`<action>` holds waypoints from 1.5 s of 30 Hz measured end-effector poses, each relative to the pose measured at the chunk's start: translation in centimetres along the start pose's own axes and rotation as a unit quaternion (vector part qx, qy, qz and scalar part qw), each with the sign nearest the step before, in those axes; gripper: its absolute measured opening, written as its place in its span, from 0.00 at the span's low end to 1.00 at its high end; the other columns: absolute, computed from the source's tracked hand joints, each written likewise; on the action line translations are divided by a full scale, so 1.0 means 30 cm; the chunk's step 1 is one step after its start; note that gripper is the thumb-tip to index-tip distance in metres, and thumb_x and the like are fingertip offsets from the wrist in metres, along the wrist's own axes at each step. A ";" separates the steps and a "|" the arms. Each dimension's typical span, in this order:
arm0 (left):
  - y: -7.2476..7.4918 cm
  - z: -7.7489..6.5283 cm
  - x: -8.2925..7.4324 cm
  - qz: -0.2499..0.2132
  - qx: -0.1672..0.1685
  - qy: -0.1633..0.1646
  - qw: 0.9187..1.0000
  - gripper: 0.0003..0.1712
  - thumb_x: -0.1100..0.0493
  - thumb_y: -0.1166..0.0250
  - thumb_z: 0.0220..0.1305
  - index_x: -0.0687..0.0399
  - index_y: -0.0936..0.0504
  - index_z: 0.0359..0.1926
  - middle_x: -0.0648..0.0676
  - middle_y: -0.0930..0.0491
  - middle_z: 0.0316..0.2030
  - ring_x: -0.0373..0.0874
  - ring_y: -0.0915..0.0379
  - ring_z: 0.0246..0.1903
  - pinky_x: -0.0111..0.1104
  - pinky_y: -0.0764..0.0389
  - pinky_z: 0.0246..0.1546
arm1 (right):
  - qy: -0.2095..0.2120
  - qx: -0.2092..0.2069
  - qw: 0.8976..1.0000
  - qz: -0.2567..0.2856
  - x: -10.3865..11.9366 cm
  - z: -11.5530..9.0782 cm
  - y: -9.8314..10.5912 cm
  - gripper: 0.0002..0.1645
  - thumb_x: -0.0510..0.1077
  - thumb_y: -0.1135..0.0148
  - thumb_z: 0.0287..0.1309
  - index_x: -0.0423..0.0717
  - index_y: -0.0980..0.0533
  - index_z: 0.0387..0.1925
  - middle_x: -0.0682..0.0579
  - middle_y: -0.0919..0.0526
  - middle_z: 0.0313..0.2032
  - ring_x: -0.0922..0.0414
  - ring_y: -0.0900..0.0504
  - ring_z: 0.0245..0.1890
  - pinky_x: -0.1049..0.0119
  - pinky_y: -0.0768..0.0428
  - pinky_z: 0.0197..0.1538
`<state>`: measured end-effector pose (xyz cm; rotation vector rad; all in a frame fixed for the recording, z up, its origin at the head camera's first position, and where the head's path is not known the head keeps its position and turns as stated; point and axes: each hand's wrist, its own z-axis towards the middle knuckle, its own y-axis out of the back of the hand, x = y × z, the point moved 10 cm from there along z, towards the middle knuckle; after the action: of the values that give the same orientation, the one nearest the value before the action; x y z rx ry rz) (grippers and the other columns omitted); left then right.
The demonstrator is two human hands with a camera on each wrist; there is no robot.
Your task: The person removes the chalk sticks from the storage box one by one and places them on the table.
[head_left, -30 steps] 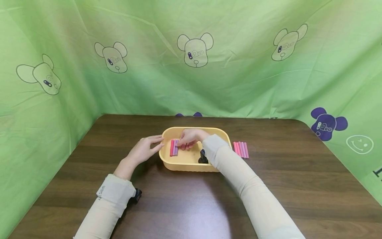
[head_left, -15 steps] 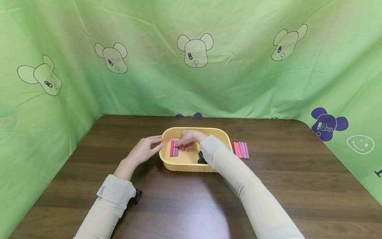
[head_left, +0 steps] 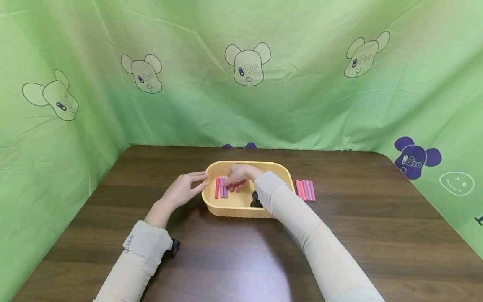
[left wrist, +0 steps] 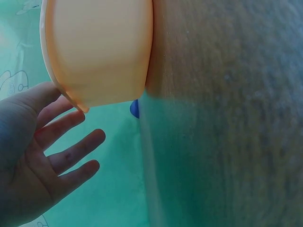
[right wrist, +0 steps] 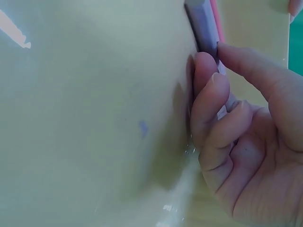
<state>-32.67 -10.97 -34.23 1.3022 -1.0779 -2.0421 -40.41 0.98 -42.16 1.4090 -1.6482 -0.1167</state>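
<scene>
A yellow oblong basin [head_left: 241,212] stands on the table, with a few sticks lying side by side at its left end. A pink stick [head_left: 217,188] lies leftmost, with a purple stick [head_left: 225,193] at the right of the row. My right hand [head_left: 240,174] reaches into the basin and pinches the purple stick between thumb and fingers. Close up in the right wrist view, that purple stick [right wrist: 202,23] looks faceted, and its lower end is hidden by the fingers. My left hand [head_left: 181,191] touches the basin's left rim [left wrist: 45,42] with fingers spread.
A row of several pink and purple sticks [head_left: 305,191] lies on the table just right of the basin. A black wrist camera [head_left: 256,199] shows beneath the right cuff. A green printed curtain [head_left: 188,105] hangs behind the table.
The purple sticks have shifted slightly right under my right hand, leaving a small gap beside the pink one. My left hand has stayed at the rim.
</scene>
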 end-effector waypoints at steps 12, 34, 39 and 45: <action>-0.002 -0.001 0.002 -0.002 0.007 0.008 1.000 0.22 0.55 0.40 0.63 0.59 0.24 0.57 0.59 0.25 0.59 0.54 0.31 0.60 0.46 0.30 0.62 | 0.025 0.032 0.999 0.012 0.000 -0.020 0.009 0.14 0.46 0.44 0.61 0.45 0.20 0.23 0.58 0.21 0.16 0.68 0.31 0.14 0.80 0.36 0.18; 0.000 -0.006 0.002 -0.003 0.001 0.009 1.000 0.22 0.55 0.40 0.63 0.59 0.24 0.57 0.60 0.26 0.59 0.55 0.31 0.61 0.47 0.31 0.62 | 0.055 0.010 0.997 0.051 -0.006 -0.110 0.100 0.13 0.44 0.47 0.61 0.39 0.20 0.33 0.58 0.20 0.21 0.68 0.28 0.18 0.79 0.33 0.21; 0.002 -0.006 0.002 -0.001 -0.004 0.006 1.000 0.22 0.55 0.40 0.63 0.60 0.23 0.56 0.60 0.25 0.58 0.55 0.30 0.60 0.47 0.31 0.62 | 0.058 0.010 0.997 0.057 -0.014 -0.130 0.112 0.13 0.43 0.47 0.62 0.38 0.21 0.33 0.58 0.19 0.22 0.67 0.26 0.19 0.79 0.33 0.22; -0.001 -0.006 0.002 -0.003 -0.006 0.005 1.000 0.22 0.55 0.39 0.63 0.60 0.23 0.56 0.60 0.25 0.58 0.55 0.30 0.60 0.47 0.31 0.62 | 0.051 0.010 0.996 0.068 -0.026 -0.146 0.116 0.12 0.43 0.46 0.62 0.39 0.22 0.32 0.57 0.18 0.23 0.66 0.25 0.20 0.78 0.32 0.22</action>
<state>-32.53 -11.07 -34.33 1.3101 -1.0583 -2.0403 -40.02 4.85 -38.05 1.2912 -1.6586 0.0499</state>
